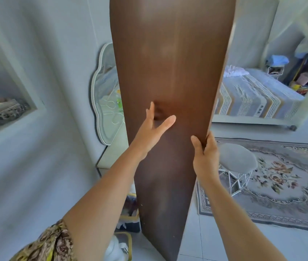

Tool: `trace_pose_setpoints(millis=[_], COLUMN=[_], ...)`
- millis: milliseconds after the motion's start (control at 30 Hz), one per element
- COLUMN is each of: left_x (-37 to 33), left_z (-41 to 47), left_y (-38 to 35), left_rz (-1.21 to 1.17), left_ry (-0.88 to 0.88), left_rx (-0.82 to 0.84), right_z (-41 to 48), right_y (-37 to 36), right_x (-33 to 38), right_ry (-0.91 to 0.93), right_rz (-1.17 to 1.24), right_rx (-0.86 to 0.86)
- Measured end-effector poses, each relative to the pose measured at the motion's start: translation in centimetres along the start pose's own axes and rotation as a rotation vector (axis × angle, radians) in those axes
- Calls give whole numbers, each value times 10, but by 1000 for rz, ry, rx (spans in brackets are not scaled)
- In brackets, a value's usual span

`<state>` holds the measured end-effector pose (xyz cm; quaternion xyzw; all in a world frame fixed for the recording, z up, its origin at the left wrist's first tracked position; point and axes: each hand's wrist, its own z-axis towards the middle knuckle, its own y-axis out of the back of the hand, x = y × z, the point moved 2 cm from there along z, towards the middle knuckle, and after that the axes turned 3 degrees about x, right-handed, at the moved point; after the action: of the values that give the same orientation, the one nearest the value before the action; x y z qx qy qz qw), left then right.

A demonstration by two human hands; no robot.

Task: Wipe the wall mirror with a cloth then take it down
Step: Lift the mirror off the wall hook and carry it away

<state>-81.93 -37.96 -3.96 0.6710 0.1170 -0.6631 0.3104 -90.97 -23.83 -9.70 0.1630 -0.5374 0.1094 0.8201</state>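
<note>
The wall mirror (168,72), brown back shown, is pinched at its edge by the right hand (205,157); the left hand (153,127), fingers spread, is pressed flat. A 1-sided grip could let it slip.

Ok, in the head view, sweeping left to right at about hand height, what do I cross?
Wall recess → scalloped vanity mirror → left hand, open against the brown panel → brown back panel of the mirror → right hand, gripping the panel's right edge → grey stool → floral rug.
</note>
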Motion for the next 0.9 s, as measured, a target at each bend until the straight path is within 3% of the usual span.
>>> trace_pose_setpoints(millis=[167, 467, 900], left_x=[-14, -35, -25], left_z=[-29, -94, -170], left_y=[0, 12, 102], left_rz=[31, 244, 304], left_ry=[-5, -155, -302], left_rx=[59, 82, -106], right_z=[-33, -97, -183], right_y=[-3, -35, -113], right_x=[17, 43, 99], right_ry=[41, 85, 263], right_rz=[-44, -177, -207], right_rx=[48, -113, 53])
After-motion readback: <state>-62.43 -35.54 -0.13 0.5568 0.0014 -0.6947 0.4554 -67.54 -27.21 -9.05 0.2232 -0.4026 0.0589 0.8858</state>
